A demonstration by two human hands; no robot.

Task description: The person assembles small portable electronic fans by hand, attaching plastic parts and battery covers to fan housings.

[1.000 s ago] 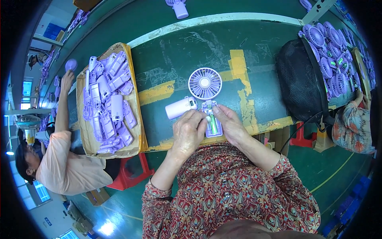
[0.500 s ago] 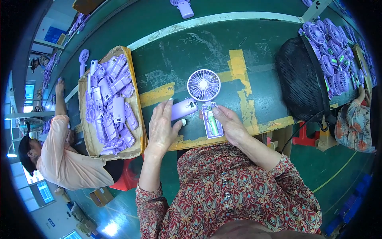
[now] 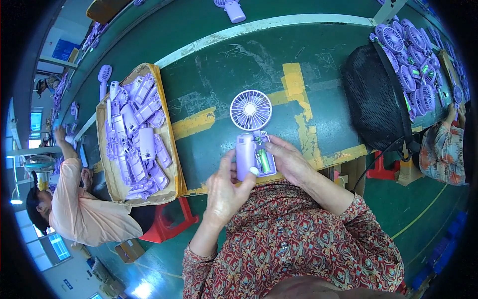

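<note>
A purple handheld fan (image 3: 250, 110) lies on the green table edge in front of me, its round grille pointing away. Its handle is uncovered, with a green battery (image 3: 263, 159) and a small circuit board showing inside. My right hand (image 3: 290, 162) grips the handle's right side, thumb near the board. In my left hand (image 3: 224, 187) is a purple handle cover (image 3: 245, 155), held upright in line with the handle and overlapping its left part. The left thumb, with a white tip covering, presses near the cover's lower end. Some left fingers are hidden behind the cover.
Left stands a cardboard tray (image 3: 178, 172) heaped with purple handle covers. A black mesh bag (image 3: 371, 94) sits at right, beside a pile of purple fans (image 3: 416, 74). A co-worker (image 3: 84, 199) works at the left, another person (image 3: 443, 154) at the right.
My left hand has moved right, bringing the handle cover from beside the fan onto the left part of the open handle and turning it upright. My right hand stays on the fan.
</note>
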